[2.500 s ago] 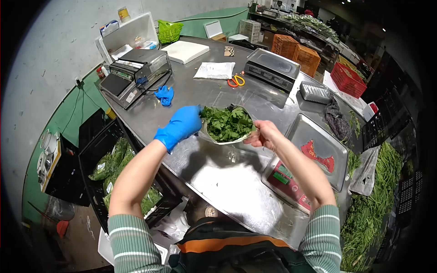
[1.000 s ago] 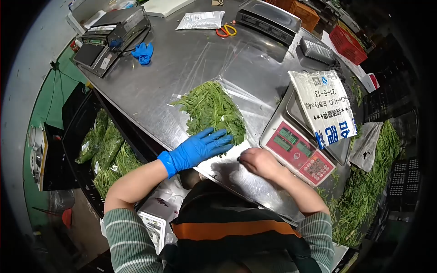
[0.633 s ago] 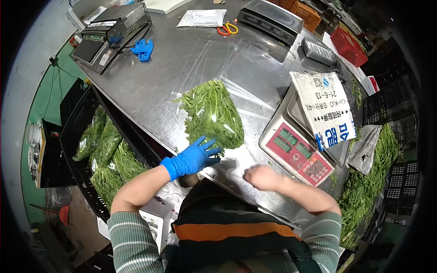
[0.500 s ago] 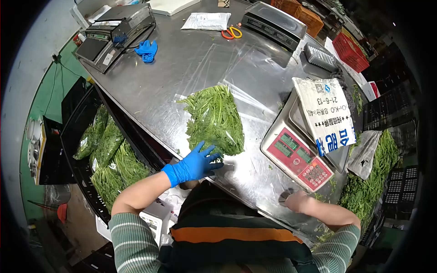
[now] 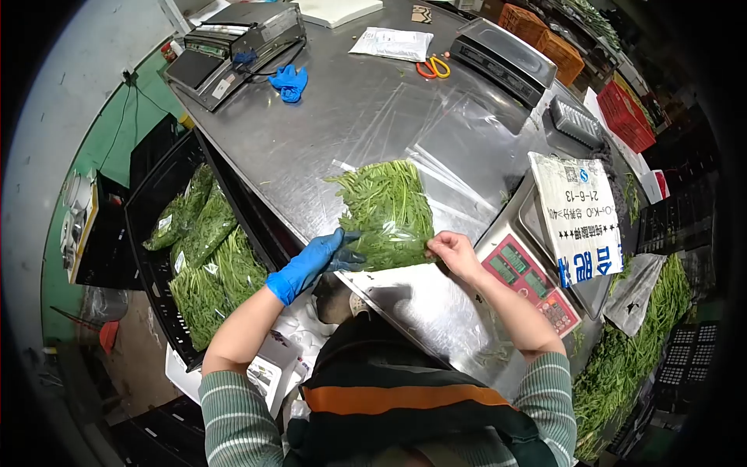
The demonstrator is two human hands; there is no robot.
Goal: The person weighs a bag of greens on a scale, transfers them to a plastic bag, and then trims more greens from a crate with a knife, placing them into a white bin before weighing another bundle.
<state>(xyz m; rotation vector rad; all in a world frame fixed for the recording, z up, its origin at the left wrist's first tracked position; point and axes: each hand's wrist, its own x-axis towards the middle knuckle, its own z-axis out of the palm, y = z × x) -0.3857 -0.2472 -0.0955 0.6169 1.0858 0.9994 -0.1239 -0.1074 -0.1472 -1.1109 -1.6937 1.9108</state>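
Observation:
A clear plastic bag of leafy greens [image 5: 387, 210] lies on the metal table [image 5: 311, 140], near its front edge. My left hand [image 5: 315, 262], in a blue glove, rests at the bag's lower left corner with its fingers apart. At the bag's lower right edge is my bare right hand [image 5: 455, 254], thumb and fingertips pinched on the plastic. Flat clear bags [image 5: 451, 175] are spread on the table beyond the greens. To the right stands a red and white scale [image 5: 529, 280], with a printed white sack [image 5: 577, 218] over its pan.
A black crate [image 5: 167, 307] at the left holds several bagged greens. Loose greens [image 5: 638, 350] are heaped at the right. Farther back are orange-handled scissors [image 5: 433, 68], a white packet [image 5: 391, 44], a blue glove [image 5: 289, 83], a dark scale [image 5: 502, 62] and a machine [image 5: 241, 47].
My right hand has moved from the table below the scale, up and left to the bag's edge, and pinches it. My left hand has shifted to the bag's corner. The view has shifted slightly.

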